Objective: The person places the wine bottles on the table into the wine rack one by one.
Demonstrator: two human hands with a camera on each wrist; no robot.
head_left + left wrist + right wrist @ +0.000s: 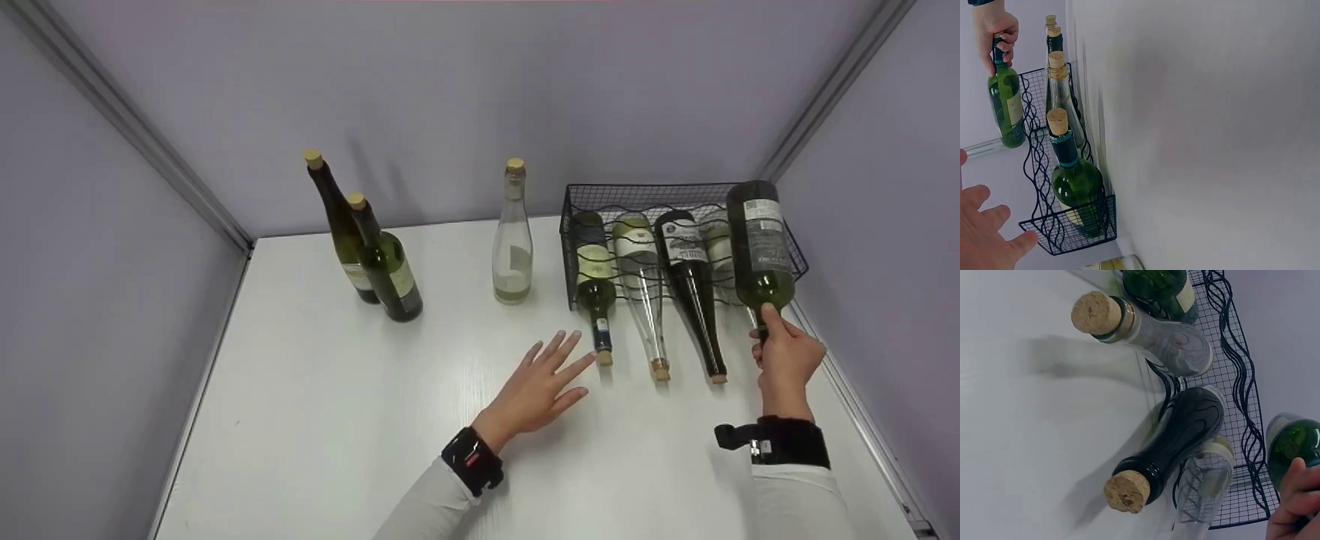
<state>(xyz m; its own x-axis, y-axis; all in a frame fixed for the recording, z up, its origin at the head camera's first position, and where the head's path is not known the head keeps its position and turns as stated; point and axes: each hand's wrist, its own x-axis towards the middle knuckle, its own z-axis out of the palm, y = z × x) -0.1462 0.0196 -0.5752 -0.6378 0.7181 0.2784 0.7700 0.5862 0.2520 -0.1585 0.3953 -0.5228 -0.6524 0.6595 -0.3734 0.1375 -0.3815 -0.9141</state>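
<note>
My right hand [787, 352] grips a green wine bottle [759, 240] by its neck, its base raised over the right end of a black wire rack [570, 247]. In the right wrist view that bottle [1294, 444] is partly cut off by the frame edge. My left hand [536, 386] hovers with fingers spread, holding nothing, beside the cork of a racked green bottle [598, 292]. Lying in the rack with corked necks toward me are also a clear bottle [643, 285] and a dark bottle [691, 292]. Another clear bottle [1207, 484] lies beside the dark one.
Left of the rack, a clear corked bottle [512, 255] stands upright on the white table [315, 427]. Farther left stand a tall brown bottle [337, 217] and a green bottle [390, 270], close together. Grey panels [450, 90] enclose the back and sides.
</note>
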